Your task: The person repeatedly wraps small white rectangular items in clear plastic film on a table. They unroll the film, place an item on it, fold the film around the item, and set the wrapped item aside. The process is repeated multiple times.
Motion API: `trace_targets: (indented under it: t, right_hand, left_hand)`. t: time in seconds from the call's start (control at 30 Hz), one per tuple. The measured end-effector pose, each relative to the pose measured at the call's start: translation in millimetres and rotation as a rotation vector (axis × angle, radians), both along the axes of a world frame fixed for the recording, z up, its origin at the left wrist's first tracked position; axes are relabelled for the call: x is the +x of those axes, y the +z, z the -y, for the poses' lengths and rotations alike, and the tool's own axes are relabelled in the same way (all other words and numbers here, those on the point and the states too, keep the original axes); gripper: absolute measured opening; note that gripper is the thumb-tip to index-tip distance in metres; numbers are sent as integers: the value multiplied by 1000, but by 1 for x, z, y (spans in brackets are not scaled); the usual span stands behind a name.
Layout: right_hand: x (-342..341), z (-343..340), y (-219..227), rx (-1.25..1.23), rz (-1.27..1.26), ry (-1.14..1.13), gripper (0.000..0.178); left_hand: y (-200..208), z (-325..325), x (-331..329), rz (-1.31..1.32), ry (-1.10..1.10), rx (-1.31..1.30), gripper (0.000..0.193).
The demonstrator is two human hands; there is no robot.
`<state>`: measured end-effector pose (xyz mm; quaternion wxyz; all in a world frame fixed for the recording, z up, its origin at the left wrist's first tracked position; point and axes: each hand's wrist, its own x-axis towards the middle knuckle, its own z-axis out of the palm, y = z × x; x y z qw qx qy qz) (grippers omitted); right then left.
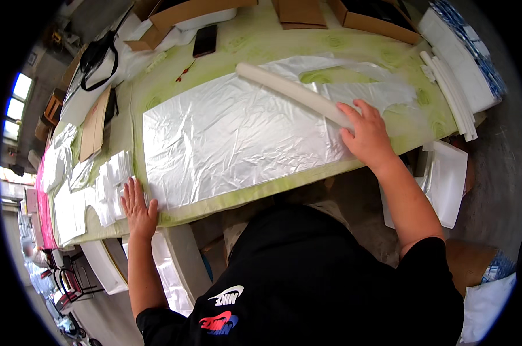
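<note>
A large, wrinkled sheet of white plastic film [215, 132] with a handle-like cut-out at its far right lies spread on the green patterned table cover. Slanting across its upper right part is a long off-white tube [290, 89]. My right hand [367, 132] has the tube's near right end between thumb and fingers; the palm side is hidden. At the table's front edge my left hand [139, 209] rests flat with fingers stretched, beside the film's lower left corner. Folded white plastic bags [112, 179] lie just beyond its fingertips.
A dark phone [205, 41] and a small red-beaded string [185, 71] lie at the back. Cardboard boxes [376, 23] line the far edge. More white tubes [450, 95] lie on the right. Below the table stand white bins [448, 181].
</note>
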<state>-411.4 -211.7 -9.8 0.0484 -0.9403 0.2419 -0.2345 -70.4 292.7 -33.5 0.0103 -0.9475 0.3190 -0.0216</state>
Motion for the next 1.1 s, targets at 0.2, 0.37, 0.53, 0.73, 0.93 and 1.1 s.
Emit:
trace_targets:
  t: [0.2,0.37,0.53,0.73,0.93,1.1]
  right_hand:
    - [-22,-31,26,457,-228,-17,66]
    - [-41,-67,24,747,-155,0,75]
    - [-54,-83,30,926,-161,5,80]
    - [-78,-92,20,1064,-20,-24,80]
    - [-98,-100,-3,1184,174,-34,73]
    - [-116,-93,-19,1218,253,-94,60]
  left_hand:
    - [19,22,-25,144,-172,-262,77]
    - [33,99,-71,-114,-362,-449,69]
    - [69,218,-124,-304,-755,-562,65]
    - [84,361,-184,-460,-1035,-561,50]
    - [57,456,-227,-652,-781,-55,41]
    - [34,471,-219,-703,-758,-75,28]
